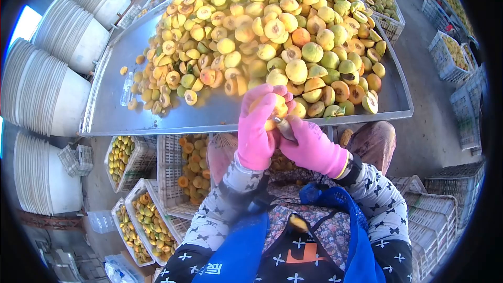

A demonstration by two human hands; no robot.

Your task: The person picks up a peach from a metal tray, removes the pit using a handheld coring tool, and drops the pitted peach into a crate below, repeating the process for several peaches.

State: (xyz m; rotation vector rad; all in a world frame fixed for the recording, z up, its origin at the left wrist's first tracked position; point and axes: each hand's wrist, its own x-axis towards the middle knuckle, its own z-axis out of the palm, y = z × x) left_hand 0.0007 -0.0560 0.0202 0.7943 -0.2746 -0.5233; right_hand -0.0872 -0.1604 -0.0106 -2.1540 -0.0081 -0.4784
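Note:
My left hand (255,133), in a pink glove, is closed around a yellow peach (281,107) just over the near edge of the metal table. My right hand (315,149), gloved in pink too, grips a small tool with a metal collar and a pale handle (286,129). Its front end meets the peach; the tip is hidden by the fruit and fingers. Beyond both hands, a large heap of peaches (226,46), many cut in half with the stone or its hollow showing, covers much of the table.
The metal table (173,123) has a raised rim. A plastic bottle (127,89) lies on its left part. Below stand crates of peaches, including a crate (163,178) by my left knee. White tubs (68,91) are stacked at left, crates (432,225) at right.

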